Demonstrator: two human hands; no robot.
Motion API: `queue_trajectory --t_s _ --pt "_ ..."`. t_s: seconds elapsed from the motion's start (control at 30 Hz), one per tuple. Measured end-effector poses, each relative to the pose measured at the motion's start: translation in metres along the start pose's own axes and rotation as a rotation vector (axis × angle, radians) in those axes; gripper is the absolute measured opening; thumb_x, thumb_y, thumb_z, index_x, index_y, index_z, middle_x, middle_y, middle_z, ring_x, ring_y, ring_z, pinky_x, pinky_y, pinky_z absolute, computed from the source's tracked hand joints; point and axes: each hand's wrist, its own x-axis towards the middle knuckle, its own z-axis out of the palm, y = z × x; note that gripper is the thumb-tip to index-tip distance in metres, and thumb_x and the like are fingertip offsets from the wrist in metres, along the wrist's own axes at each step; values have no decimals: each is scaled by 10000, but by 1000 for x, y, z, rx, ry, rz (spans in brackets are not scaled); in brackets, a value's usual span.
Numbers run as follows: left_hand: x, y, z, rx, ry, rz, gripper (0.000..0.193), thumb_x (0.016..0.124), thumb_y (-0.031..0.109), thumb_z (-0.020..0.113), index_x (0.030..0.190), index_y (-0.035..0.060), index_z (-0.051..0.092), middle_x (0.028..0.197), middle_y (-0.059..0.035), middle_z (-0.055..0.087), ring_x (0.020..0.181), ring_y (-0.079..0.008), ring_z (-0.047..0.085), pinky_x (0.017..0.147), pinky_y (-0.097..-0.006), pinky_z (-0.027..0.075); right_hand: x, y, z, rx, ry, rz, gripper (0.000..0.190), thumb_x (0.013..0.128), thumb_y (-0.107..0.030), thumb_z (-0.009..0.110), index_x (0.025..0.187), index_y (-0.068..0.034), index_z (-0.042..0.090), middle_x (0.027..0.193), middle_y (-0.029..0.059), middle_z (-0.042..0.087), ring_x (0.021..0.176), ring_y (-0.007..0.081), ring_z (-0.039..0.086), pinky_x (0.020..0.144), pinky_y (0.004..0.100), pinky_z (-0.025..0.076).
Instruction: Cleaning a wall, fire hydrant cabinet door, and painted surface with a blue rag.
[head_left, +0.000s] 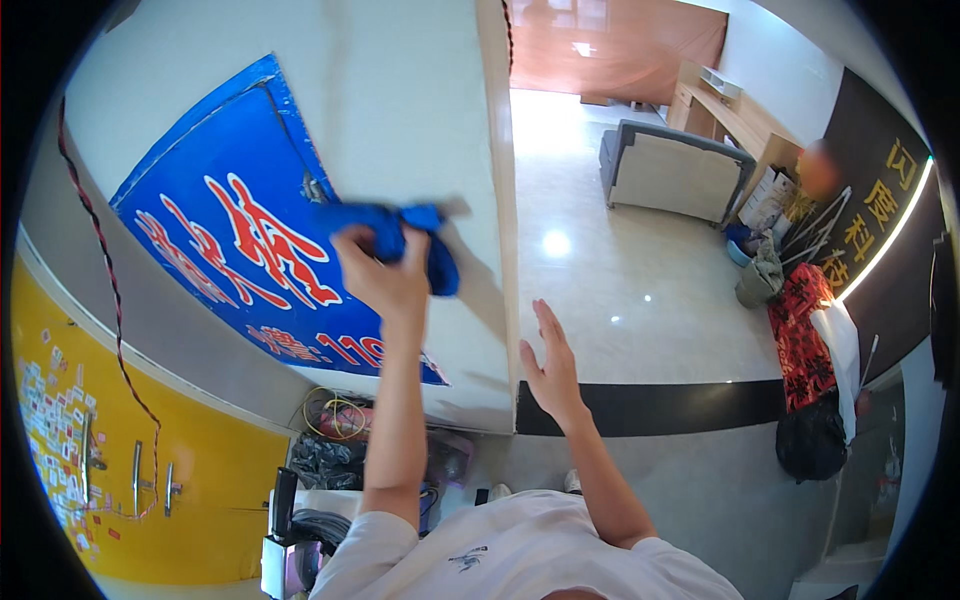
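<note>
My left hand (382, 277) grips a crumpled blue cloth (444, 266) against the off-white wall panel (405, 97). The cloth overlaps the right edge of a blue poster (217, 142) that bears large red and white writing. Motion blur hides the cloth's exact outline and where it meets the poster. Along the poster's top and right borders the surface looks creased and scuffed. My right hand (553, 367) is raised in the air, holding nothing, its fingers extended and the thumb apart. It appears just right of the panel's vertical edge, in front of the tiled floor.
Below the panel lie a black plastic bag (326, 457) and coiled yellow cable (330, 412). A twisted wire (112, 300) hangs at left beside yellow cabinet doors (217, 480). A black threshold strip (652, 405) crosses the floor. A sofa (675, 172) and bags (814, 442) stand rightward.
</note>
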Motion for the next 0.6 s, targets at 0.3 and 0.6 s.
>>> queue_trajectory --t_s 0.3,0.6 --pt "-65 40 12 -86 -194 58 455 662 245 880 899 38 551 741 -101 544 599 -294 578 544 -371 465 10 8 -6 14 -11 37 558 958 -104 567 1483 -33 390 1509 234 420 1365 401 449 1112 442 396" --pt "79 57 13 28 35 99 436 714 272 842 903 23 538 747 -117 567 641 -274 582 588 -345 465 4 -5 3 40 -74 37 572 963 -104 576 1492 -25 374 1491 221 453 1374 391 444 1121 429 387"
